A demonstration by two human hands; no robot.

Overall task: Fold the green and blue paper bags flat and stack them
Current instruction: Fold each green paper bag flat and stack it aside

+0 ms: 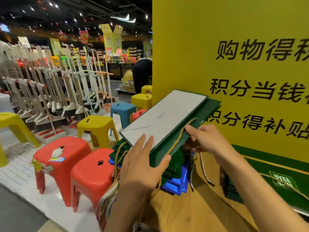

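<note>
While the green bag (167,114) is already collapsed to a slab, white panel up, it is not yet on the stack (175,180): it hangs tilted just above it, by the left edge of the wooden surface (192,213). The left hand (142,163) presses straight fingers on the panel, thumb laid along the near green edge. The right hand (205,139) pinches the bag's rim beside the gold cord (176,143), forefinger on top, other fingers curled beneath.

I judge the step to be the laying down. The next move calls for squaring the bag over the stack, tucking the cord aside and lowering it level.

The stack shows green layers above blue, but bag and hands cover most of it, so its count cannot be told. A second green pile (234,193) toward the right edge is partly hidden by the forearm. Printing on the panel is too small to read.
</note>
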